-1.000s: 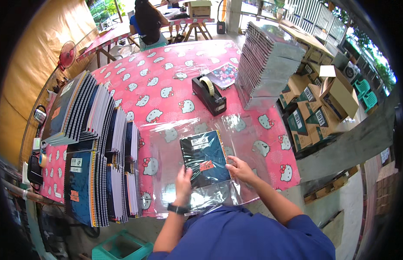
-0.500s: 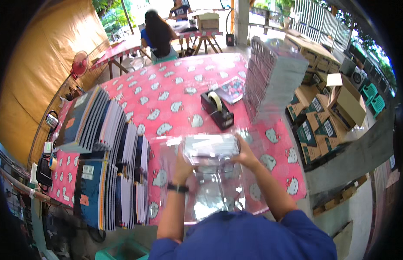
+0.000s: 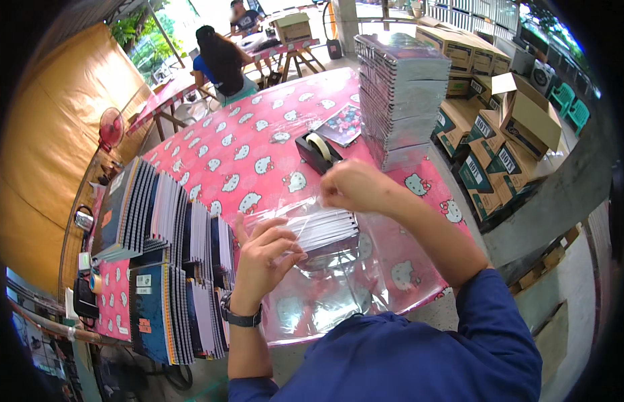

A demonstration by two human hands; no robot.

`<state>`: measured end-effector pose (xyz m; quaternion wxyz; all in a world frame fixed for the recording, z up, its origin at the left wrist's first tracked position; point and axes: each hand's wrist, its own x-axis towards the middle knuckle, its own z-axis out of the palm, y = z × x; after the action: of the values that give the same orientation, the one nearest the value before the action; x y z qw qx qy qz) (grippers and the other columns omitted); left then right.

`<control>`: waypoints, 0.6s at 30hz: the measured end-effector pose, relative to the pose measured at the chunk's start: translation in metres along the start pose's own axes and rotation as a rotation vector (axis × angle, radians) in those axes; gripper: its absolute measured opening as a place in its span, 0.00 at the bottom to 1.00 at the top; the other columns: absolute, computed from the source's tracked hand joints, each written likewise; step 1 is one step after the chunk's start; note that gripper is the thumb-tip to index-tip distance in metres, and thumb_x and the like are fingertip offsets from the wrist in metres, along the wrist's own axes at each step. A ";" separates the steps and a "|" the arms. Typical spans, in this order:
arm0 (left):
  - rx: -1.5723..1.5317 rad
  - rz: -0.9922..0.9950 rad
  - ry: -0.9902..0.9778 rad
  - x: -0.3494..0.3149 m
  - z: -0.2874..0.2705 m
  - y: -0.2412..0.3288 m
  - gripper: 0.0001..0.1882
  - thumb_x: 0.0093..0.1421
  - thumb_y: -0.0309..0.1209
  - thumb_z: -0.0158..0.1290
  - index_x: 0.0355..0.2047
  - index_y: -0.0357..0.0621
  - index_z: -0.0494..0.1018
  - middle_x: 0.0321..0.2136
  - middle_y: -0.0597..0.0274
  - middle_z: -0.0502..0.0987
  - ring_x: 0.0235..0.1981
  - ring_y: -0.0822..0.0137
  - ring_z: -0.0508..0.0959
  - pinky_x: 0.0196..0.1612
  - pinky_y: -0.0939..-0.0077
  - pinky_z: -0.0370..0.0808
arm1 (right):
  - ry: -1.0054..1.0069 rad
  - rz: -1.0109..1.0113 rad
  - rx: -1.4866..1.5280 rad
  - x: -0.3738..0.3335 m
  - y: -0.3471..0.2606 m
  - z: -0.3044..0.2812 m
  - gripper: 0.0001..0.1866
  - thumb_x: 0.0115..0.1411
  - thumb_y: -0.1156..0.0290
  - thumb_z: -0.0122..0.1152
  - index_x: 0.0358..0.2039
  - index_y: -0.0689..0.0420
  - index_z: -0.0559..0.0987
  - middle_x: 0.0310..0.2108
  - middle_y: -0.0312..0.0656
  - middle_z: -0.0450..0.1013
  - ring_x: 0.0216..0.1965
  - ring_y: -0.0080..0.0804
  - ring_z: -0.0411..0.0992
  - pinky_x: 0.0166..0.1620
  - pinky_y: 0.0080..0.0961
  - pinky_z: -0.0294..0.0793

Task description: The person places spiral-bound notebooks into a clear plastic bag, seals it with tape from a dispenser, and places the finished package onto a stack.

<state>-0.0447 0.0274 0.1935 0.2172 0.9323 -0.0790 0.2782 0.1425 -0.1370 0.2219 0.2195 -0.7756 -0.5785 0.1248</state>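
A stack of white-paged notebooks [image 3: 329,229] lies on a large sheet of clear plastic film [image 3: 305,305] in front of me. At the left end of the stack, my left hand [image 3: 266,254] lies on the film with its fingers spread. My right hand [image 3: 355,187] is closed in a pinch over the far edge of the stack. What its fingertips hold is hidden, though film shows close by. Just beyond this hand sits a black tape dispenser [image 3: 317,153] with a pale roll; the hand partly covers its near end.
On the left stand piles of spiral notebooks [image 3: 151,305]. A tall wrapped stack of notebooks [image 3: 409,100] rises at the far right of the pink patterned table [image 3: 218,157]. A colourful booklet [image 3: 342,125] lies beside it. Cartons [image 3: 483,171] fill the floor at right; two people sit beyond.
My hands were on both ends of the notebook stack. The right has lifted across toward the tape dispenser and closed; the left has opened over the film. The view has shifted slightly.
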 end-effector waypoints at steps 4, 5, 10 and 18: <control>-0.011 0.018 -0.065 0.009 -0.015 0.015 0.08 0.38 0.31 0.65 0.19 0.47 0.77 0.22 0.67 0.75 0.41 0.61 0.73 0.59 0.61 0.54 | 0.299 -0.097 -0.100 0.012 -0.001 -0.011 0.09 0.45 0.65 0.63 0.23 0.57 0.78 0.22 0.43 0.74 0.28 0.40 0.73 0.32 0.34 0.71; 0.030 0.030 -0.122 0.011 -0.015 0.017 0.08 0.37 0.30 0.65 0.18 0.48 0.77 0.21 0.68 0.75 0.41 0.61 0.73 0.59 0.61 0.54 | 0.162 -0.096 -0.165 0.013 0.003 -0.007 0.09 0.46 0.66 0.62 0.23 0.57 0.78 0.21 0.43 0.73 0.26 0.42 0.73 0.31 0.34 0.70; -0.396 0.048 0.285 -0.016 -0.028 -0.018 0.13 0.53 0.37 0.54 0.37 0.45 0.73 0.36 0.62 0.75 0.47 0.65 0.70 0.62 0.64 0.49 | 0.930 0.163 0.317 -0.006 0.044 0.001 0.14 0.56 0.60 0.54 0.27 0.58 0.79 0.22 0.38 0.74 0.25 0.30 0.73 0.29 0.27 0.69; -1.002 -0.544 0.226 -0.087 0.108 -0.034 0.42 0.59 0.49 0.48 0.62 0.36 0.43 0.58 0.52 0.55 0.59 0.61 0.56 0.60 0.72 0.50 | 0.585 0.104 0.951 -0.047 0.038 0.167 0.54 0.51 0.43 0.58 0.62 0.65 0.41 0.59 0.49 0.50 0.60 0.35 0.51 0.59 0.32 0.52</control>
<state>-0.0560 0.0118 0.0524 0.7026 0.6671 0.0649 0.2390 0.0858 -0.1582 0.0548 0.6899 -0.6211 -0.3346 0.1623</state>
